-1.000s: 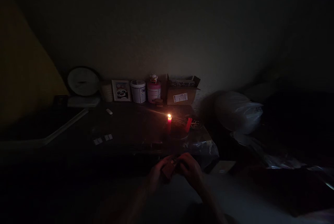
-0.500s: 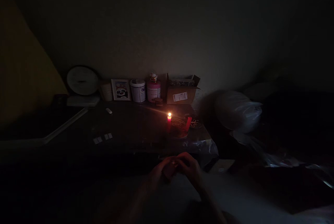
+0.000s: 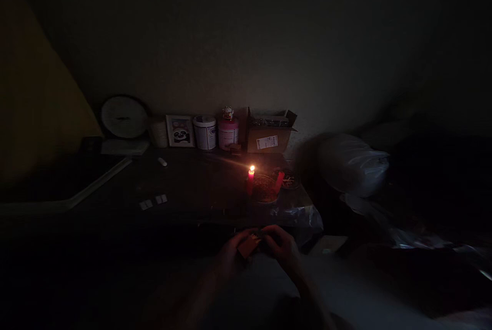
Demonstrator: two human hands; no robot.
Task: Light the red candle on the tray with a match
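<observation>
In dim light my left hand (image 3: 231, 247) is closed around a small brown matchbox (image 3: 249, 246), held tilted in front of the table's near edge. Pale stick ends show at the box's upper end. My right hand (image 3: 281, 244) is closed with bent fingers at that same end; what its fingertips pinch is too dark to make out. Beyond the hands a lit red candle (image 3: 251, 181) stands upright at the left of a round dish (image 3: 264, 198). A second red candle (image 3: 279, 182), unlit, leans at the dish's right side.
Thin sticks lie in a dark dish (image 3: 289, 179) behind the candles. Along the wall stand a fan-like round object (image 3: 123, 117), a panda picture frame (image 3: 180, 131), two tubs (image 3: 205, 133) and a cardboard box (image 3: 268, 141). A plastic bag (image 3: 351, 163) sits at right.
The matchbox has turned in my left hand, so its broad side catches more candlelight and pale stick ends show. My right fingers stay by its upper end. The view has shifted slightly.
</observation>
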